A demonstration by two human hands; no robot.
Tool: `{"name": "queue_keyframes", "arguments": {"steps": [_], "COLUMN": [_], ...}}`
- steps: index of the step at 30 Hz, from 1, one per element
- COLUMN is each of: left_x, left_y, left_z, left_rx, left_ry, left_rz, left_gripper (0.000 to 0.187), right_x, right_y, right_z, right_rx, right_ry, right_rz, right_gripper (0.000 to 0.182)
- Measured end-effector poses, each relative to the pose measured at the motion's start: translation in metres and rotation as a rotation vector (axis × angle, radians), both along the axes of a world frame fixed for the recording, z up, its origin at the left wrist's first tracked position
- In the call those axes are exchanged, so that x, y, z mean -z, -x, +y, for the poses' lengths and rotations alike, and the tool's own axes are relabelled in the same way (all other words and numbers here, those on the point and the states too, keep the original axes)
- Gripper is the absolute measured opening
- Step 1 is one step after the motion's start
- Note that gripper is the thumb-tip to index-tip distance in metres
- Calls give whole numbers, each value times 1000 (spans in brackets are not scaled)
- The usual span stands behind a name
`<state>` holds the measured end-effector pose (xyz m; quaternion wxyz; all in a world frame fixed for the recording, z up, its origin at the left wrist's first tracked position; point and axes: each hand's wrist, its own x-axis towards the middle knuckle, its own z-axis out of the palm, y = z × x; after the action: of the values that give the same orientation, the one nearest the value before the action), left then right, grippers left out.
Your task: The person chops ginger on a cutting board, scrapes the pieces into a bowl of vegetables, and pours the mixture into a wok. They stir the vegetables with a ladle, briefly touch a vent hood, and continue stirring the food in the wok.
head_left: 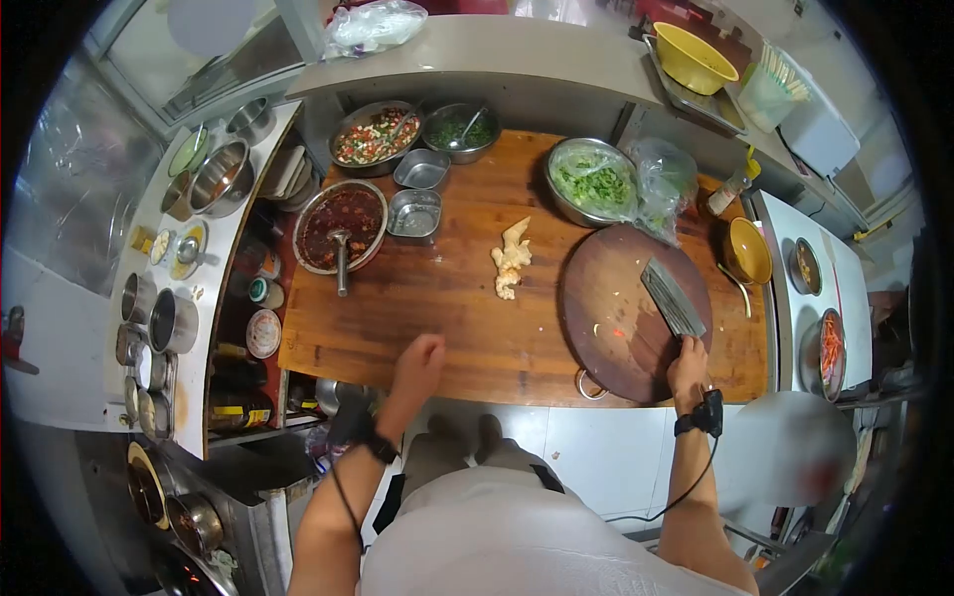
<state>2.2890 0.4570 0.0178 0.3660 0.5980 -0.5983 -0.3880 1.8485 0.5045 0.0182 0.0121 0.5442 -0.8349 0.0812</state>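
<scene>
My right hand [688,372] grips the handle of a wide cleaver [673,298], whose blade lies over the round wooden chopping board [599,308]. A few small orange and pale scraps are on the board. My left hand [421,364] is above the front edge of the wooden table [477,338], its fingers curled; what they hold, if anything, is hidden. A knobbly piece of ginger [512,258] lies on the table between my hands, left of the board and touching neither hand.
A bowl of dark red sauce [341,214] with a ladle, a bowl of chopped vegetables [374,138] and metal tins [414,213] stand at the left. Bagged greens [592,182] are behind the board. A yellow bowl [747,250] sits at its right.
</scene>
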Motion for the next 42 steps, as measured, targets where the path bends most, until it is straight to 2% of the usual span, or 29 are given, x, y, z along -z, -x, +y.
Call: {"name": "queue_keyframes", "arguments": {"steps": [2,4,6,7,9,10,12,14,16,18,20,21,22,23,24,25,27,28,30,32,35,36,37,38,39,40,41,42], "left_x": [-4,14,11,18,30,30,34,39,27,46,51,49,39,27,9,-12,-40,-34,-24,-20,19,24,26,27,20,12,4,-4], "left_y": [32,54,76,84,97,97,92,91,90,85,83,82,83,82,84,94,135,157,207,256,294,296,295,292,293,294,296,300], "left_z": [-43,-89,-125,-138,-164,-176,-195,-205,-205,-209,-206,-205,-196,-184,-169,-148,-98,-76,-36,-7,16,18,19,21,23,24,23,19], "left_rx": [104,211,247,266,119,121,334,379,593,665,630,565,555,449,338,321,137,103,102,41,-3,3,75,147,150,237,321,320], "left_ry": [216,245,139,126,78,76,-41,-34,48,68,-119,-278,-282,-326,-363,-361,-138,-128,-134,-57,-51,-51,59,167,165,260,360,365], "left_rz": [-62,-171,-361,-346,-336,-322,-478,-496,-591,-568,-136,-33,-43,100,241,222,103,137,171,123,97,100,-83,-268,-266,-381,-494,-489], "left_gripper": [12,13,16,16,16,16,19,19,20,22,25,22,22,20,17,17,12,13,14,14,15,15,16,17,17,17,18,18], "right_x": [3,0,-1,-1,9,12,16,8,1,-2,3,-4,0,4,0,-11,-4,-10,-20,-24,-46,-60,-79,-83,-86,-88,-80,-74], "right_y": [-2,4,9,13,25,29,42,34,24,25,33,30,36,43,44,37,50,53,62,76,86,86,82,78,74,72,70,69], "right_z": [-2,-8,-8,-9,-11,-12,-10,-13,-5,-9,-9,-12,-8,-3,-5,-6,-3,-5,-3,4,22,25,29,33,39,43,46,48], "right_rx": [15,26,45,124,172,195,-56,-42,-12,-2,-1,140,-39,-200,-214,-215,-171,-165,-232,-270,-258,-274,-254,-250,-252,-257,-337,-338], "right_ry": [25,-10,-60,-5,87,136,-115,-113,-118,-77,-53,15,6,23,28,1,-86,-167,-161,-43,21,46,-9,-9,-69,-129,-70,-67], "right_rz": [27,-45,-111,-371,-542,-625,-143,-128,-147,-233,-258,-595,-402,-191,-207,-163,-130,-178,-270,-320,-516,-630,-660,-660,-652,-643,-611,-605], "right_gripper": [41,37,33,35,39,41,44,46,47,49,50,50,51,52,52,50,52,53,51,51,42,39,29,29,28,26,23,23]}}
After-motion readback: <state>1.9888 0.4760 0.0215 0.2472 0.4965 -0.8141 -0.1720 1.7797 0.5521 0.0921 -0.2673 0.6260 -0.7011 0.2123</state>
